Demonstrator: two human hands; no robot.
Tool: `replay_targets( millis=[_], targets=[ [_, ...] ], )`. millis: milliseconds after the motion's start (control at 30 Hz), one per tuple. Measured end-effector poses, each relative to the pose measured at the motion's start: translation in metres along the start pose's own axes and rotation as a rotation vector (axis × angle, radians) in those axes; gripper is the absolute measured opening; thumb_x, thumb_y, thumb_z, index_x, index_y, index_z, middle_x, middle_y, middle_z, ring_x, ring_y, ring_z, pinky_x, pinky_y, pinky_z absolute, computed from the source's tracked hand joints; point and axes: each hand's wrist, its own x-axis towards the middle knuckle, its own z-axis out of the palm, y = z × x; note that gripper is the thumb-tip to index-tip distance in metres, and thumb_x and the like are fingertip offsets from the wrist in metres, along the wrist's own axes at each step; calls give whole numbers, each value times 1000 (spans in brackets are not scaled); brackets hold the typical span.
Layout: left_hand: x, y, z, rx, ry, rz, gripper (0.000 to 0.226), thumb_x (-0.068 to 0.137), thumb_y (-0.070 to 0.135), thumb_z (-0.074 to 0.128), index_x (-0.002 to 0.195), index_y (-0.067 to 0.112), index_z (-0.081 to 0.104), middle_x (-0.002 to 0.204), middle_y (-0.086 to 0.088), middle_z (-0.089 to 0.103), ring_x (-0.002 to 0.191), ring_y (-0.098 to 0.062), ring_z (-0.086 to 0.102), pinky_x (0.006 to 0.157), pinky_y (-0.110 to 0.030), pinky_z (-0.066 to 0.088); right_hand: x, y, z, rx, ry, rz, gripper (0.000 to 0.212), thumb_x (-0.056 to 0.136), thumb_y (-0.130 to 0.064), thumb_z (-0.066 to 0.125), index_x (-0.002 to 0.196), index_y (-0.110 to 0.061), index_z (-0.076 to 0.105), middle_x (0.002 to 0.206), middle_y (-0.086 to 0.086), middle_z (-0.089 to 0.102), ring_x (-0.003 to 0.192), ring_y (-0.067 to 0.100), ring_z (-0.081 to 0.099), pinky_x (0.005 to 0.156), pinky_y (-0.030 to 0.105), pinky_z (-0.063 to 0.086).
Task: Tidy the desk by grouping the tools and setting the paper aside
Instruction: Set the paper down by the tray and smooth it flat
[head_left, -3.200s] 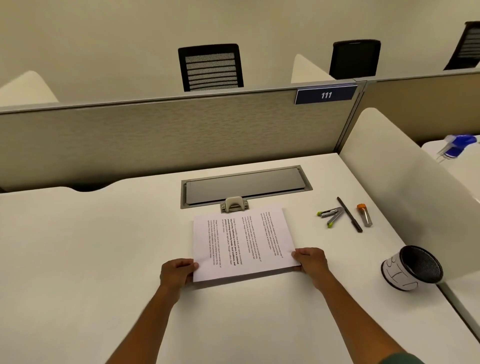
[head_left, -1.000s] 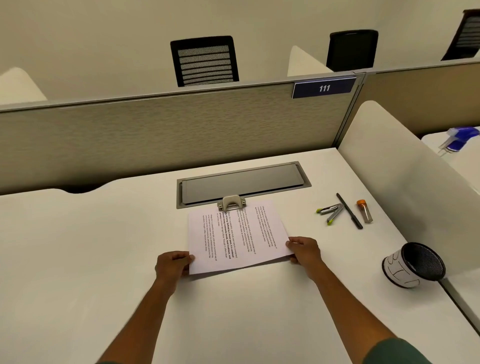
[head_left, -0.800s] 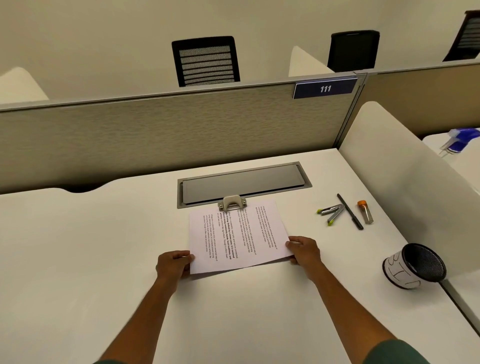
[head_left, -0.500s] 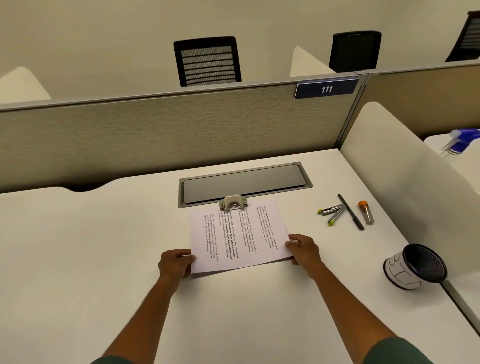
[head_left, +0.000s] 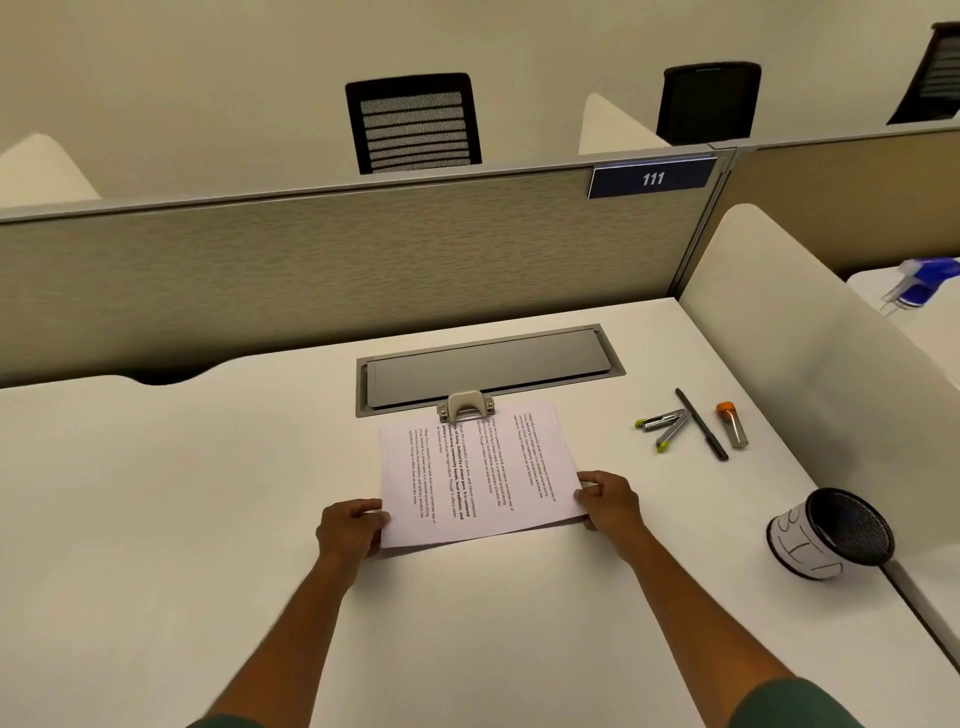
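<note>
Both hands — left hand (head_left: 349, 530) and right hand (head_left: 609, 501) — pinch the printed paper (head_left: 475, 473) by its near corners, lifted slightly off the desk (head_left: 156, 519).

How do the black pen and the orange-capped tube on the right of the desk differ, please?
The pen is long, thin and all black; the tube is shorter, thicker and greyish with an orange cap. The pen slants more across the desk, while the tube lies closer to straight. The pen lies between the tube and the stapler. Both lie flat on the desk, untouched by either hand.
</note>
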Motion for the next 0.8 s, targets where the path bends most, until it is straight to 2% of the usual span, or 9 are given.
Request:
replay_targets(
  millis=[467,633,700,800],
  targets=[
    [-2,0,0,11,2,1,23,79,2,75,101,6,72,92,-16,73,80,-36,70,71,-41,60,1,0,1,-5,9,-7,31,88,-6,57,116,-16,67,93,8,70,64,22,60,63,35,59],
    [-2,2,0,12,6,4,19,78,5,78,95,8,72,87,-15,72,75,-34,70,69,-41,60,3,2,3,-19,27,-23,28,89,-10,58,115,-15,67,95,7,68,60,23,59,62,35,59],
    [-3,3,0,32,25,25,12,80,9,77,91,8,73,83,-14,72,70,-32,68,68,-40,60,4,3,4,-45,38,-33,30,89,-15,59,118,-15,65,100,9,71,64,25,60,70,37,59],
    [-2,0,-2,62,63,48,8,86,13,70,90,7,73,77,-11,73,63,-29,69,66,-39,58,5,6,6,-205,79,-91,34,89,-23,60,122,-16,63,109,10,71,95,29,63,91,38,52]
  ],
)
